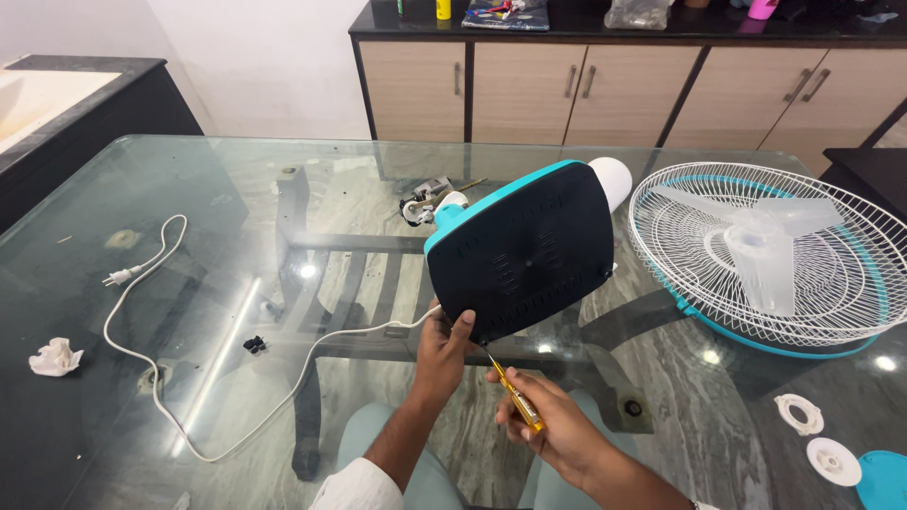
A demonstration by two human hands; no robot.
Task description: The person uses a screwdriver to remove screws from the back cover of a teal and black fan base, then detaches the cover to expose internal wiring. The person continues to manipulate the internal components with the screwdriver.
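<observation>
My left hand grips the lower edge of a fan base, teal on top with a black underside, tilted up so the underside faces me. My right hand holds a yellow-handled screwdriver, its tip pointing up at the lower corner of the black underside. A white power cord runs from the base across the glass table to a plug at the left. The white motor housing shows behind the base.
A white fan grill with clear blades lies at the right. White round caps and a teal piece sit at the lower right. Small black screws, a crumpled tissue and a small motor part lie on the glass. Cabinets stand behind.
</observation>
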